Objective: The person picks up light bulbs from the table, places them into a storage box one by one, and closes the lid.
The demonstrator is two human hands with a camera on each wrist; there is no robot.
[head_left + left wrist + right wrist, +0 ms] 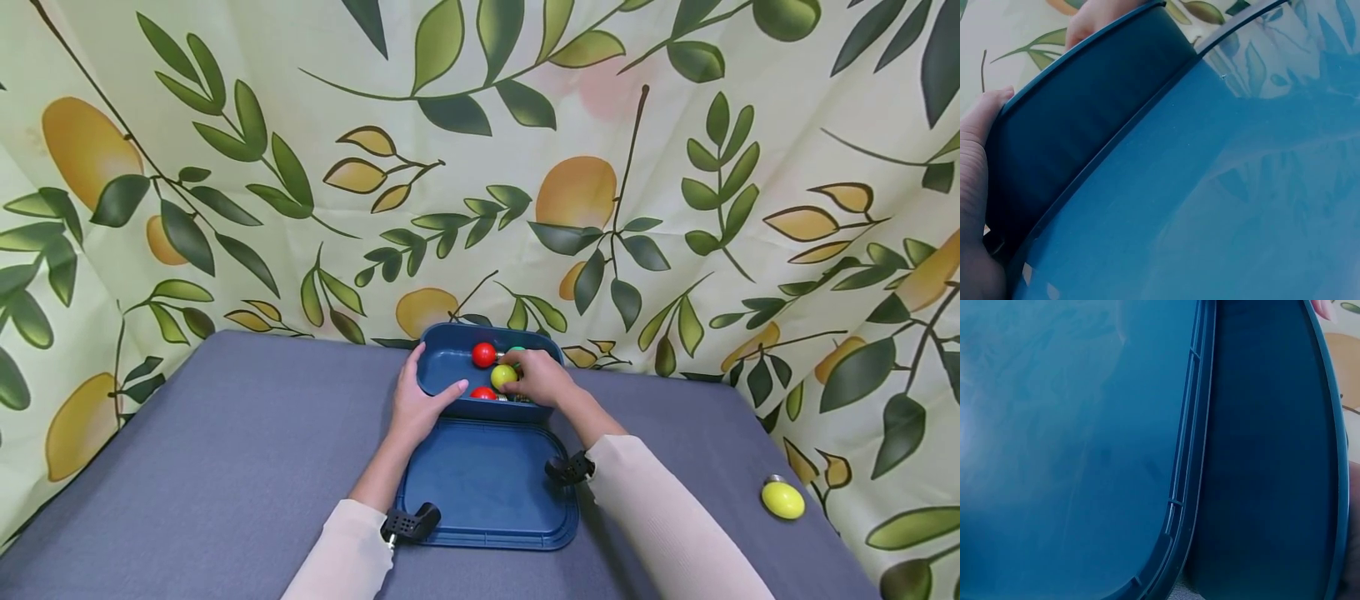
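A deep blue plastic box (453, 367) stands near the back of the table with coloured light bulbs inside. My left hand (420, 404) holds the box by its left front corner, the thumb at the front rim. My right hand (546, 379) reaches over the right part of the box and pinches a yellow bulb (503, 377). One red bulb (483, 355) lies behind it, another red bulb (483, 392) by the front wall. A green bulb (517, 350) is partly hidden by the right hand. Both wrist views mostly show the box's outer wall (1085, 119).
A flat blue lid (487, 483) lies on the grey table (247, 467), right in front of the box. Another yellow bulb (782, 500) lies alone near the table's right edge. A leaf-patterned cloth (480, 250) hangs behind the table and at its sides.
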